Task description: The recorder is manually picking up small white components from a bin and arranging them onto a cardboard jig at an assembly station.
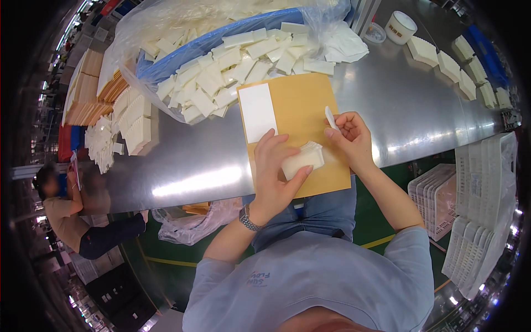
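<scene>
left hand (274, 166): fingers grip small stack of white plastic pieces (302, 159) on tan cardboard sheet (301, 110) | right hand (351, 137): fingers pinch single thin white plastic piece (331, 117) | steel table (409, 105)

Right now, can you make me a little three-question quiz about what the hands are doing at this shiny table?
1. True or false: the left hand rests on a small stack of white pieces.
2. What does the right hand pinch? A) one thin white piece B) a cup C) a pen
3. What flat thing lies under both hands on the metal table?

Key:
1. True.
2. A, the single white piece sticks up between the fingertips.
3. A brown envelope with a white label.
</scene>
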{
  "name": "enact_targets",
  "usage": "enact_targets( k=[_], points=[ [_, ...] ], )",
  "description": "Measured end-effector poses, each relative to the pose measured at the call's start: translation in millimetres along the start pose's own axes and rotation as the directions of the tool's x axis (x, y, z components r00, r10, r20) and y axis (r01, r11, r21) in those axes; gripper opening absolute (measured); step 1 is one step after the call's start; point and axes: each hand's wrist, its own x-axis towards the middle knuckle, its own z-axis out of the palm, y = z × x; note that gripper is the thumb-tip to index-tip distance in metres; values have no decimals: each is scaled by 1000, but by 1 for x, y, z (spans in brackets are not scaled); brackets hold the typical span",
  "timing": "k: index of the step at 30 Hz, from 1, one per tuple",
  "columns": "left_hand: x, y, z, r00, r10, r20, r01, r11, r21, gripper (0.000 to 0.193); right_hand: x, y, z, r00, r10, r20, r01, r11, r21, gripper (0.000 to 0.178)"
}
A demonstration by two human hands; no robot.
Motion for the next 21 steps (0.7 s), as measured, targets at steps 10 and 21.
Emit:
enact_targets(
  k=[10,21],
  points=[
    [-4,-16,-16,939,314,141,-335,927,169,28,2,0,2,999,-4,-54,6,999,37,20],
    [-5,-22,-7,968,217,130,-203,973,-109,31,-2,1,-4,1000,-14,-28,16,996,83,22]
  ],
)
